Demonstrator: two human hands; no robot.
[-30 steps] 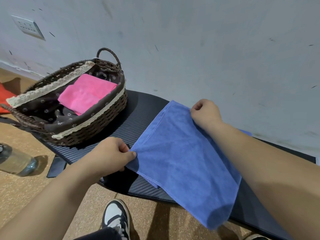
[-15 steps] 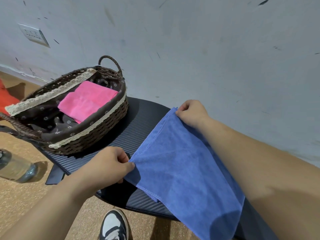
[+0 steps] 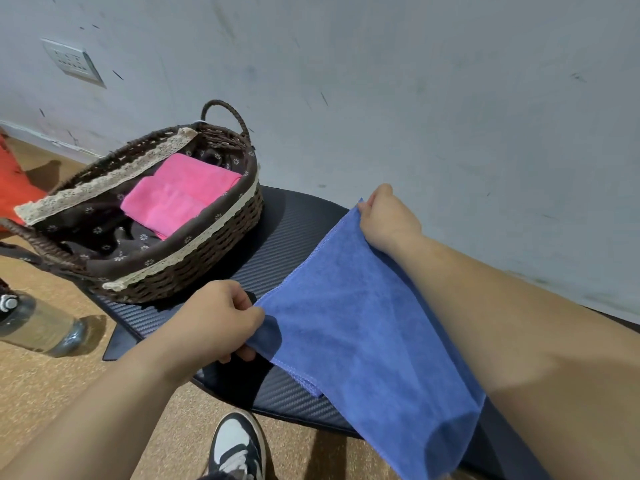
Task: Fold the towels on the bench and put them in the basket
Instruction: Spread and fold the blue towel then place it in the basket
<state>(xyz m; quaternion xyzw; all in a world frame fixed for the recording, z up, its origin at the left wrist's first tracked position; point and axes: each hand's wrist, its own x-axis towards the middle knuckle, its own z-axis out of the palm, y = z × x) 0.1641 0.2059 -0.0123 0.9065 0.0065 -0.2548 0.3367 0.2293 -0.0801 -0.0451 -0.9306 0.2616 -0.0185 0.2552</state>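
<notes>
A blue towel [image 3: 360, 337] lies folded over on the black bench [image 3: 294, 230], its lower fold hanging past the bench's front edge. My left hand [image 3: 218, 320] pinches its near left corner. My right hand [image 3: 388, 216] pinches the far corner close to the wall. The towel is stretched between both hands. To the left on the bench stands a brown wicker basket [image 3: 194, 261] with a lace-trimmed dark lining. A folded pink towel [image 3: 180, 194] lies inside it.
A grey wall rises right behind the bench, with a socket plate [image 3: 72, 62] at the upper left. A clear bottle [image 3: 38, 325] lies on the tan floor at the left. Something orange [image 3: 14, 188] sits at the far left. My shoe [image 3: 237, 445] is below the bench edge.
My right hand has slid along the towel's far edge toward the left, to its corner. My left hand keeps its pinch on the near corner.
</notes>
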